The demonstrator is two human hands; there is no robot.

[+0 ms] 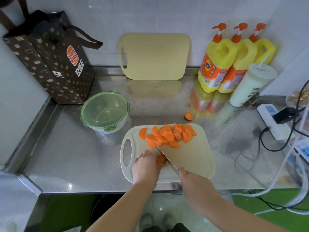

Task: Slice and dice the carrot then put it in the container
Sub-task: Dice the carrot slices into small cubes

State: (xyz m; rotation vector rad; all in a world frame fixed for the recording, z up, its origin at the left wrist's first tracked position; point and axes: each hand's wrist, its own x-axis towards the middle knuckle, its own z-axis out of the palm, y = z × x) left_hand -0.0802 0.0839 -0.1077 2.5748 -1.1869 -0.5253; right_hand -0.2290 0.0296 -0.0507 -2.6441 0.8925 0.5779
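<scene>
While left hand (147, 166) holds carrot pieces (160, 160), right hand (192, 180) grips one knife (172, 166), two boards (192, 158) (153, 56), three bottles (215, 64).

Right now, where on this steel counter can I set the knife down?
The steel counter is bare left of the white cutting board, in front of the green-lidded round container, and between that board and the beige board leaning on the wall. Crowded: the right side, with yellow detergent bottles and black cables.
</scene>
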